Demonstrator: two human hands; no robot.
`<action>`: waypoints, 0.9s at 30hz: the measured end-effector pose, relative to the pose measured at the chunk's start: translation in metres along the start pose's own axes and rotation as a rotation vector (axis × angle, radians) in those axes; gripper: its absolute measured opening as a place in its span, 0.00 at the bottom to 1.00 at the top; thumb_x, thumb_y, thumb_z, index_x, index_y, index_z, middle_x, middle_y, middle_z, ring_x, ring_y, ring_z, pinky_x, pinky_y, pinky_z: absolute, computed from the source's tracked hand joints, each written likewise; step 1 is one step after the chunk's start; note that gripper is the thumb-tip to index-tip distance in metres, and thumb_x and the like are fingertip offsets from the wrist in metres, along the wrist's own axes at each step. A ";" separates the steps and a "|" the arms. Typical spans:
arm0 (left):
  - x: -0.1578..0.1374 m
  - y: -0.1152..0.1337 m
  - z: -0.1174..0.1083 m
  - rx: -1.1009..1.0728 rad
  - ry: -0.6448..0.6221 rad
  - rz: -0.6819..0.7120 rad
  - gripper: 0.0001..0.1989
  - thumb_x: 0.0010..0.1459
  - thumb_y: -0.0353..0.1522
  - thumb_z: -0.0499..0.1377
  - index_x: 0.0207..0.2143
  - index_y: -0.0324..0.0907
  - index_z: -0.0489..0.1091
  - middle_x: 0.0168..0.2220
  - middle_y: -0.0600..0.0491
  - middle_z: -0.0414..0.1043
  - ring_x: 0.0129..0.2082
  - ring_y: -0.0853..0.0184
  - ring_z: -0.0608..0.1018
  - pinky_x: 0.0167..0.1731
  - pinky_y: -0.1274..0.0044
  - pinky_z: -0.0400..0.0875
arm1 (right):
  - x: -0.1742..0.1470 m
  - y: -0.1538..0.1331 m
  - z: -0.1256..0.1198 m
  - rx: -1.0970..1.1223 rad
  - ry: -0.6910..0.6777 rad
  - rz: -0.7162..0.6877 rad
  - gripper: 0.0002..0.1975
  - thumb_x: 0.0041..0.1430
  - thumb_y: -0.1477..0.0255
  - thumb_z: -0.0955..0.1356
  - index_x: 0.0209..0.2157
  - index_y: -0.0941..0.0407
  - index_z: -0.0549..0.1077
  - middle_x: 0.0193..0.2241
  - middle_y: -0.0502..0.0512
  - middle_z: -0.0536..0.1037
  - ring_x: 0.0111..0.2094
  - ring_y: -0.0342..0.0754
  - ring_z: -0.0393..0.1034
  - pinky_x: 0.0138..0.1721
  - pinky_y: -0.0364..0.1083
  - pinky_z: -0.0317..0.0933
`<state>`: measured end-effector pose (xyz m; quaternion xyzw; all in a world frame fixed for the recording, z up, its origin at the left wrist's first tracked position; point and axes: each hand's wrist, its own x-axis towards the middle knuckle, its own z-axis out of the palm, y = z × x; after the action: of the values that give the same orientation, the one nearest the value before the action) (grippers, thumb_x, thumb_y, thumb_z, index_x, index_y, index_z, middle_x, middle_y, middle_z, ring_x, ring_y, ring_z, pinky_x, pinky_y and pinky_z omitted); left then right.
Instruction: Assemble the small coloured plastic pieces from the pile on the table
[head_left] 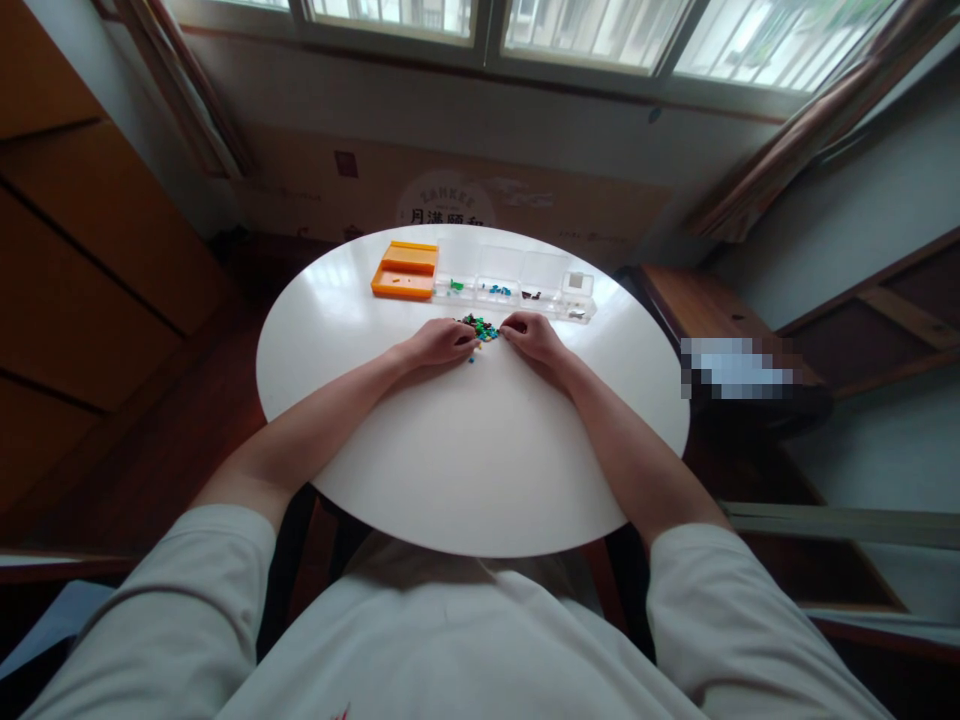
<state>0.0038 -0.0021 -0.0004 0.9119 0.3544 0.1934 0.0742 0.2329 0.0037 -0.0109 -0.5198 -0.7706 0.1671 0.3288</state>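
Observation:
A small pile of mixed coloured pieces [480, 326], mostly green, blue and dark brown, lies on the white table; they look like tiny toy bricks. My left hand [444, 342] rests at the pile's left edge with its fingers curled together. From the other side, my right hand [531, 336] touches the pile's right edge, thumb and fingertips pinched. Whatever either hand holds is too small to make out. One loose blue piece [472, 360] lies just in front of the pile.
Behind the pile stand an open orange box [405, 284] with a few small pieces and a row of clear open boxes [477, 297] holding green, blue, dark brown and greyish pieces. The oval white table [480, 450] has a curved edge. A wooden cabinet [720, 300] stands at the right.

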 end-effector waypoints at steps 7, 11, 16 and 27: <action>0.000 0.002 -0.001 -0.023 0.002 -0.002 0.18 0.59 0.41 0.50 0.24 0.40 0.71 0.23 0.51 0.71 0.21 0.71 0.66 0.24 0.77 0.49 | 0.000 0.005 0.001 0.006 0.011 -0.023 0.11 0.51 0.69 0.66 0.31 0.60 0.78 0.28 0.56 0.78 0.28 0.46 0.69 0.33 0.45 0.61; 0.000 0.001 -0.001 -0.035 0.006 -0.001 0.18 0.59 0.41 0.50 0.23 0.40 0.70 0.22 0.52 0.70 0.20 0.72 0.64 0.24 0.78 0.49 | 0.000 0.006 0.001 0.015 0.009 -0.036 0.11 0.51 0.69 0.66 0.31 0.60 0.78 0.28 0.56 0.78 0.29 0.46 0.69 0.33 0.45 0.61; 0.000 -0.001 0.001 -0.017 0.003 0.004 0.19 0.59 0.42 0.50 0.24 0.40 0.70 0.23 0.52 0.70 0.21 0.72 0.65 0.24 0.78 0.49 | 0.001 0.007 0.002 0.007 0.015 -0.031 0.11 0.51 0.70 0.66 0.31 0.61 0.78 0.28 0.57 0.78 0.29 0.46 0.69 0.33 0.44 0.61; 0.000 0.000 0.000 0.000 -0.002 -0.003 0.19 0.59 0.42 0.50 0.25 0.40 0.71 0.24 0.51 0.72 0.21 0.71 0.67 0.24 0.78 0.50 | -0.001 -0.003 -0.002 -0.005 -0.008 0.001 0.11 0.52 0.71 0.66 0.31 0.62 0.78 0.29 0.57 0.78 0.29 0.46 0.68 0.34 0.44 0.61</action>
<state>0.0035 -0.0026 -0.0003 0.9115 0.3558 0.1922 0.0751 0.2322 0.0019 -0.0084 -0.5204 -0.7720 0.1673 0.3242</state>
